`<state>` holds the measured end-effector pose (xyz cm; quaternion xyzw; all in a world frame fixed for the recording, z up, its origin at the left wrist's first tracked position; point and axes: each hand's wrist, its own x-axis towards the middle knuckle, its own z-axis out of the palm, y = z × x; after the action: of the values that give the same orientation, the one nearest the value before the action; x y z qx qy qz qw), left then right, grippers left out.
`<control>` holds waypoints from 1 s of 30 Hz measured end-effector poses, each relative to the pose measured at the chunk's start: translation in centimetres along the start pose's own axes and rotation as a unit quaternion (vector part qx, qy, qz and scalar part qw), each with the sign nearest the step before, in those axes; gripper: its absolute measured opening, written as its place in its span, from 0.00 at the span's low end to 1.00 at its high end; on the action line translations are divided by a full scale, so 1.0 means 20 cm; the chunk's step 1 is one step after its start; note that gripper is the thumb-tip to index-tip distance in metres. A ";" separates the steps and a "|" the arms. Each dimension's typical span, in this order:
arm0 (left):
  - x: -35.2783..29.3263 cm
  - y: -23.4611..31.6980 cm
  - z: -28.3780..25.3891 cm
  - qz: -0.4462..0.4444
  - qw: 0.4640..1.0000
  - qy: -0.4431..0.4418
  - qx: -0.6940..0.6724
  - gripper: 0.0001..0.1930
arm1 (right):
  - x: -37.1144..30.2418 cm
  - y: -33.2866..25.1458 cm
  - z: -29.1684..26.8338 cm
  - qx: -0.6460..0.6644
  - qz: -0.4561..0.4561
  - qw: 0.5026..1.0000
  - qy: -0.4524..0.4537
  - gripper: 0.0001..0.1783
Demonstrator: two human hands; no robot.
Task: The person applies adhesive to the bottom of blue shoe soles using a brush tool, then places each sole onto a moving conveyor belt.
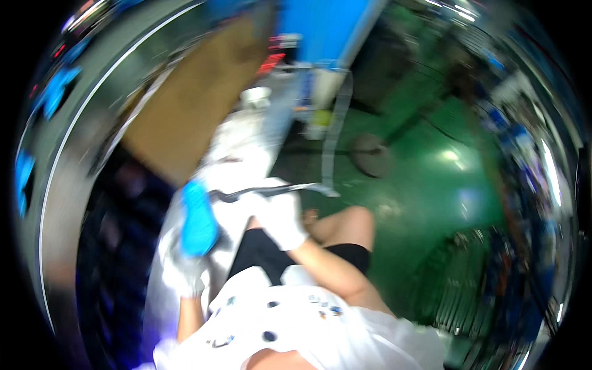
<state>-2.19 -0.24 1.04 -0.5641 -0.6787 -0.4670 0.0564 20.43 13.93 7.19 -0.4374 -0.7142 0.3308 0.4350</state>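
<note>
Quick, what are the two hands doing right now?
Left hand: gloved in white, closed on a blue object.
Right hand: gloved in white, closed on a thin dark tool; the blur hides what kind.

Left hand (185, 271), gloved white, grips a blue object (197, 219). Right hand (277, 216), also gloved, holds a thin dark metal tool (265, 192) above white sheeting (237, 151). Green floor (431, 185) lies alongside.

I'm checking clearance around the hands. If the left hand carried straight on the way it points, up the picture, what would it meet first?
Probably the brown cardboard sheet. The gloved left hand grips a blue object pointing up and slightly right, over a white covered surface. The picture is blurred, so depth is uncertain.
</note>
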 end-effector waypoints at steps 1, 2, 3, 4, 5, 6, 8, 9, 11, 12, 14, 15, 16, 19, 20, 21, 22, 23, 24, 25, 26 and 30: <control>0.04 0.02 0.01 -0.104 0.990 -0.043 -0.086 0.31 | 0.01 -0.06 -0.01 0.018 0.002 1.000 0.010 0.04; 0.08 0.03 0.05 -0.311 0.882 -0.120 -0.334 0.35 | 0.00 -0.04 -0.01 0.095 0.056 0.994 -0.025 0.03; 0.14 0.07 0.04 -0.515 0.607 -0.130 -0.590 0.39 | 0.00 -0.08 -0.02 0.189 0.090 0.978 -0.016 0.03; 0.18 0.13 0.00 -0.639 0.316 -0.105 -0.693 0.44 | 0.00 -0.13 -0.02 0.274 0.128 0.953 -0.007 0.04; 0.19 0.18 0.00 -0.620 0.281 -0.096 -0.726 0.44 | -0.01 -0.13 0.02 0.308 0.137 0.941 -0.025 0.04; 0.23 0.22 0.05 -0.598 0.239 -0.108 -0.758 0.44 | -0.04 -0.11 0.03 0.324 0.141 0.935 -0.013 0.05; 0.21 0.26 0.09 -0.613 0.295 -0.017 -0.733 0.43 | -0.09 -0.07 0.09 0.310 0.174 0.934 -0.039 0.07; 0.18 0.26 0.11 -0.613 0.289 -0.018 -0.735 0.43 | -0.09 -0.02 0.11 0.277 0.155 0.947 -0.058 0.08; 0.13 0.25 0.15 -0.553 0.281 -0.053 -0.783 0.43 | 0.00 0.01 0.15 0.195 0.088 0.972 -0.098 0.08; 0.13 0.28 0.17 -0.560 0.278 -0.057 -0.778 0.43 | 0.05 -0.04 0.15 0.136 0.084 0.978 -0.131 0.06; 0.13 0.34 0.20 -0.486 0.335 -0.095 -0.802 0.48 | 0.10 -0.13 0.19 0.005 0.035 0.995 -0.097 0.06; 0.13 0.30 0.21 -0.477 0.320 -0.103 -0.812 0.46 | 0.09 -0.19 0.18 -0.051 -0.094 0.988 -0.112 0.06; 0.13 0.28 0.21 -0.469 0.304 -0.110 -0.822 0.44 | 0.07 -0.24 0.16 -0.103 -0.221 0.964 -0.109 0.08; 0.23 0.34 0.20 -0.553 0.410 0.029 -0.725 0.38 | 0.00 -0.39 0.03 -0.119 -0.265 0.931 -0.221 0.11; 0.23 0.36 0.17 -0.553 0.412 0.034 -0.724 0.38 | 0.02 -0.41 0.01 -0.055 -0.219 0.950 -0.213 0.12; 0.20 0.38 0.16 -0.529 0.382 -0.014 -0.758 0.38 | 0.05 -0.39 0.01 -0.044 -0.226 0.961 -0.153 0.11; 0.18 0.40 0.14 -0.502 0.353 -0.055 -0.788 0.38 | 0.10 -0.38 0.03 -0.028 -0.235 0.967 -0.095 0.10; 0.16 0.40 0.13 -0.470 0.322 -0.078 -0.818 0.38 | 0.12 -0.34 0.06 -0.038 -0.265 0.961 -0.067 0.10; 0.17 0.43 0.16 -0.530 0.313 -0.002 -0.788 0.40 | 0.10 -0.38 0.06 -0.040 -0.278 0.955 -0.096 0.11; 0.19 0.44 0.14 -0.517 0.293 -0.008 -0.804 0.41 | 0.06 -0.39 0.07 -0.019 -0.288 0.949 -0.124 0.11; 0.21 0.44 0.13 -0.503 0.272 -0.014 -0.820 0.42 | 0.04 -0.40 0.07 0.001 -0.298 0.942 -0.152 0.11; 0.14 0.33 0.14 -0.377 0.280 -0.160 -0.868 0.45 | 0.09 -0.36 0.03 0.057 -0.200 0.974 -0.096 0.14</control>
<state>3.56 3.22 4.89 -0.0259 -0.0062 -0.6509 -0.7587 16.97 12.70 13.75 -0.2268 -0.8055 0.3179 0.4458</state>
